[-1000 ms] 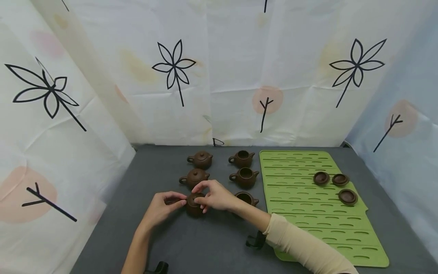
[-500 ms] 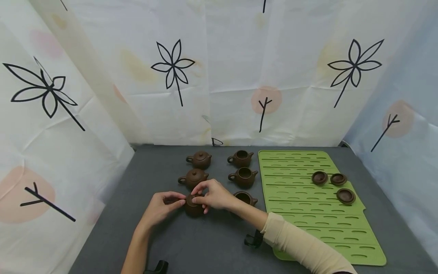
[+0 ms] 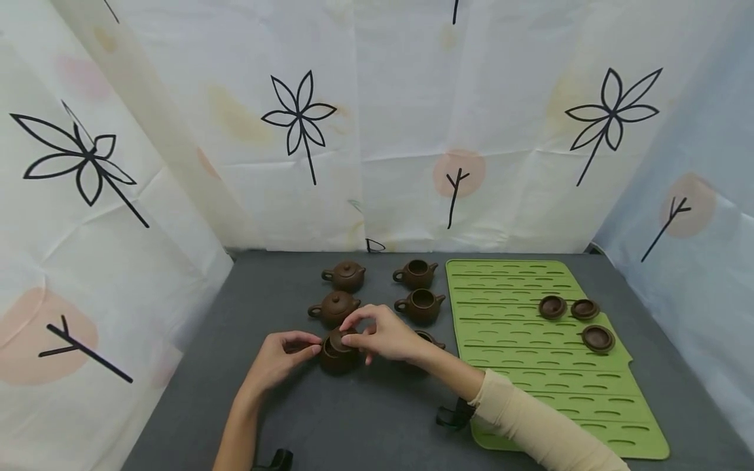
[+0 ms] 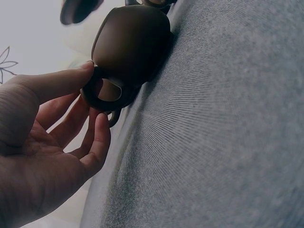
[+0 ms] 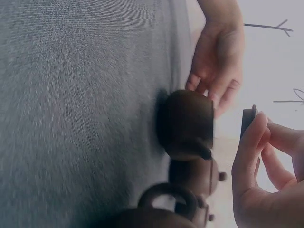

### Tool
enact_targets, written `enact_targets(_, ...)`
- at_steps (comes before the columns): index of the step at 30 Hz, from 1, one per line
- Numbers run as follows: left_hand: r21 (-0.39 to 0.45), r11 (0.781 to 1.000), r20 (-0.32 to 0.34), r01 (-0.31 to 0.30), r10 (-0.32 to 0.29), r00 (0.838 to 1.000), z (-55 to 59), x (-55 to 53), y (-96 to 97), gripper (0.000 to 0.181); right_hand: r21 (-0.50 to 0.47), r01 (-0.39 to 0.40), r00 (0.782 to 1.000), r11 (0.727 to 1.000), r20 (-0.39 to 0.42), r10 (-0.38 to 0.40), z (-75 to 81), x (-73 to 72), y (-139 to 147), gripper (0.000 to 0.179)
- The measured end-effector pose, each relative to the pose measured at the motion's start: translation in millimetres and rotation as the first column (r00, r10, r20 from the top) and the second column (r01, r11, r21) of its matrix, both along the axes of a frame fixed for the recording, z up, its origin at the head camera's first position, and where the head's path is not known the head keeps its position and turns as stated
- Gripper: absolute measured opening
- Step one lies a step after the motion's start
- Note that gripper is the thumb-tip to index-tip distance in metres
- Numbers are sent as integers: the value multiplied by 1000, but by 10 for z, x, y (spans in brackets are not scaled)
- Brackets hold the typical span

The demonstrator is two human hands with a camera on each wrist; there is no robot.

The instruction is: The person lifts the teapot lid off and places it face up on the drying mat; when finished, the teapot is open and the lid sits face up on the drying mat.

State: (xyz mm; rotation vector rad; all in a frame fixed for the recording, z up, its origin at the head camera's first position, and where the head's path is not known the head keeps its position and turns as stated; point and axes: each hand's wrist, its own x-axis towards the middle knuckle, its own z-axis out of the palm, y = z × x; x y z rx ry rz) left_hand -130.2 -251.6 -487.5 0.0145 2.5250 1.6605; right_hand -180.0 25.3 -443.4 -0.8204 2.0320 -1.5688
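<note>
Near the front of the left row stands a small brown clay teapot [image 3: 338, 363], its mouth partly uncovered. My left hand [image 3: 281, 358] pinches its loop handle [image 4: 88, 97] between thumb and fingers, plain in the left wrist view. Over the pot, my right hand [image 3: 385, 337] pinches a round lid [image 3: 337, 340] by its top. The right wrist view shows that lid [image 5: 246, 119] raised apart from the pot's rim, with a gap between them. The same lid [image 4: 76, 12] appears at the upper left of the left wrist view.
Two lidded teapots [image 3: 337, 307] stand behind the held one. To the right is a row of lidless teapots [image 3: 421, 304], the front one partly hidden by my right wrist. A green mat [image 3: 512, 366] carries three lids [image 3: 598, 338] lying underside up.
My right hand has lifted the lid up off the teapot, shifting slightly right, and the pot's opening now shows. My left hand stays at the handle.
</note>
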Motion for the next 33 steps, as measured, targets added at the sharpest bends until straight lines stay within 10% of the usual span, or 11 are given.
enact_targets(22,16,1000,19,-8,8,1000,-37,11,5,23,-36,119,992,992,-44,-121,378,73,1236,27)
enact_targets(33,13,1000,26,-12,12,1000,-49,3,3,23,-118,103,992,988,-65,-111,301,94,1928,45)
